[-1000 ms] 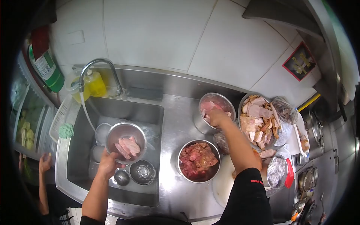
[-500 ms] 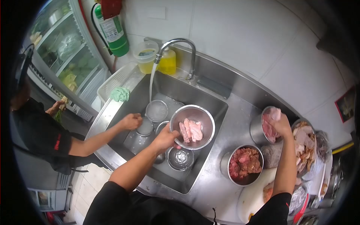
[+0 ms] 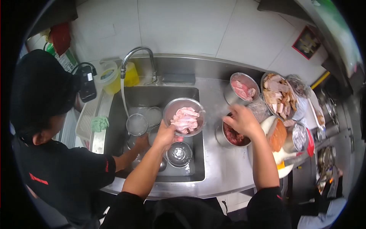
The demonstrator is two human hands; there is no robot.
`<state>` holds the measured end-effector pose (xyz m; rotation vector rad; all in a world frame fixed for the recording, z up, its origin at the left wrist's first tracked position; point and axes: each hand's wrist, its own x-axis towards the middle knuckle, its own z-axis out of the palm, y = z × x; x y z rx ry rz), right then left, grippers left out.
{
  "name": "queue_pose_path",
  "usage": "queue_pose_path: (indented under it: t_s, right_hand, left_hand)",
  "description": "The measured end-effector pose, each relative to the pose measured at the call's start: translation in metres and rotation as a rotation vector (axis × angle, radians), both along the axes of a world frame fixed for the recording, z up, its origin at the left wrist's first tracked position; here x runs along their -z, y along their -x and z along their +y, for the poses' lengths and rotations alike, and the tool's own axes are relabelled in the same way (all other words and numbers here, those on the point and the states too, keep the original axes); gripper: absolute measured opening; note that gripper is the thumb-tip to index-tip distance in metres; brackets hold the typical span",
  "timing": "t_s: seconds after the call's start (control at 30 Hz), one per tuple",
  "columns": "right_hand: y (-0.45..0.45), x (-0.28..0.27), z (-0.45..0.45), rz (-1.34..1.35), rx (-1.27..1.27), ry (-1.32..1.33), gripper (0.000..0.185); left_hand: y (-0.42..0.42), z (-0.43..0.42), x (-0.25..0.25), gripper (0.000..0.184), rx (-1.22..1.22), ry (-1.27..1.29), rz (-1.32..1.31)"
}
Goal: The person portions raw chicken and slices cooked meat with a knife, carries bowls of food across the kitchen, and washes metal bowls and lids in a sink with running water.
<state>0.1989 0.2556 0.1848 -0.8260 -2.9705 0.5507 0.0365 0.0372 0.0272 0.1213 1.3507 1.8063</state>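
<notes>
My left hand [image 3: 166, 136] grips the rim of a steel bowl [image 3: 203, 110] above the sink. Pale pink meat pieces [image 3: 185, 119] lie in that bowl. Over a steel pot [image 3: 220, 136] of dark red meat [image 3: 233, 136] hangs my right hand [image 3: 242, 121], its fingers bent and slightly blurred; whether they pinch anything is hidden. Behind it on the counter stands a second steel pot [image 3: 231, 95] with pink meat [image 3: 244, 90].
A co-worker [image 3: 65, 160] leans in at the left, one hand in the sink [image 3: 201, 164] among bowls. Water runs from the faucet [image 3: 143, 49]. At right are a tray of cooked meat [image 3: 279, 95], an orange piece [image 3: 277, 137] and a pot [image 3: 299, 138].
More meat now lies in the held bowl. My right hand has moved from the rear pot to above the dark red meat. The co-worker has leaned closer and reached deeper into the sink.
</notes>
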Motion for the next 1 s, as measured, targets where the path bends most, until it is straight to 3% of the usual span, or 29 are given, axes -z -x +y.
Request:
queue_pose_path:
  t_s: [0.13, 0.23, 0.27, 0.33, 0.4, 0.47, 0.53, 0.6, 0.67, 0.8, 0.9, 1.0]
  right_hand:
    - [-0.096, 0.049, -0.039, -0.127, 0.434, -0.078, 0.057]
    - [-0.124, 0.142, -0.019, 0.156, 0.378, -0.39, 0.045]
    - [-0.118, 0.163, -0.01, 0.288, 0.574, 0.009, 0.044]
    - [-0.111, 0.201, -0.006, 0.551, 0.599, -0.115, 0.044]
    - [-0.105, 0.189, -0.007, 0.672, 0.508, -0.303, 0.041]
    - [-0.104, 0.176, -0.005, 0.764, 0.61, -0.113, 0.039]
    - [-0.102, 0.141, -0.011, 0.763, 0.863, 0.495, 0.036]
    - [-0.105, 0.126, -0.007, 0.929, 0.819, 0.66, 0.034]
    - [-0.096, 0.095, -0.005, 1.055, 0.76, 0.642, 0.034]
    - [-0.05, 0.025, 0.038, 0.981, 0.781, 0.389, 0.04]
    - [-0.017, 0.018, 0.106, 0.802, 0.679, 0.033, 0.053]
    - [0.022, 0.029, 0.144, 0.642, 0.699, -0.088, 0.053]
  left_hand:
    - [0.001, -0.027, 0.011, 0.05, -0.01, 0.027, -0.019]
    - [0.001, -0.046, 0.021, 0.048, 0.069, 0.022, -0.02]
    - [0.0, -0.052, 0.024, 0.048, 0.094, 0.009, -0.013]
    - [-0.006, -0.067, 0.026, 0.047, 0.108, -0.01, 0.005]
    - [-0.011, -0.077, 0.023, 0.048, 0.123, -0.022, 0.021]
    - [-0.009, -0.077, 0.036, 0.046, 0.123, 0.002, 0.035]
    - [-0.012, -0.087, 0.048, 0.045, 0.099, 0.012, 0.011]
    - [-0.014, -0.094, 0.053, 0.049, 0.094, 0.067, -0.024]
    - [-0.016, -0.1, 0.05, 0.051, 0.108, 0.048, 0.036]
    - [-0.017, -0.099, 0.032, 0.056, 0.111, 0.049, 0.047]
    - [-0.021, -0.098, 0.02, 0.061, 0.136, 0.048, 0.036]
    - [-0.029, -0.103, 0.013, 0.063, 0.128, 0.052, 0.009]
